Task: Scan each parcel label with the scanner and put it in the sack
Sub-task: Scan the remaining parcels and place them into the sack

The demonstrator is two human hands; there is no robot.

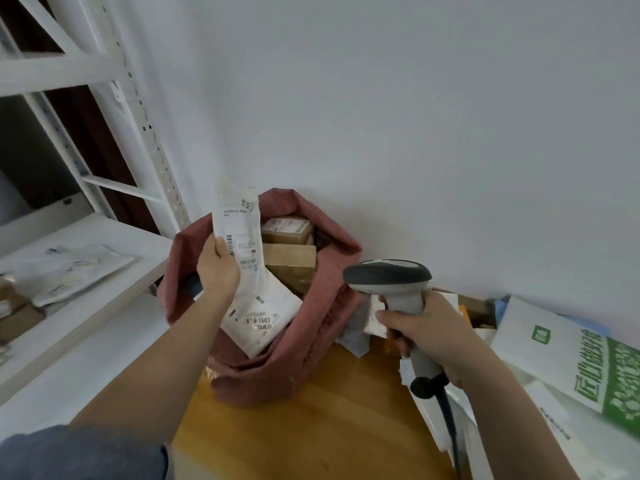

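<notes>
While the left hand point(218, 268) pinches a white parcel point(239, 233) upright over the red sack point(332, 299), more parcels already lie inside below that grip; right of it, the right hand point(429, 327) grips the scanner point(391, 282), with unscanned mailers point(554, 355) piled beyond.

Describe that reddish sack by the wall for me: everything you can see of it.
The sack is dusty-red woven cloth, soft and creased, standing open against the white wall with its rim rolled outward. Inside lie brown cardboard boxes with labels and a white labelled mailer. The left hand holds another white parcel over its mouth. Its base rests on a wooden tabletop.
</notes>
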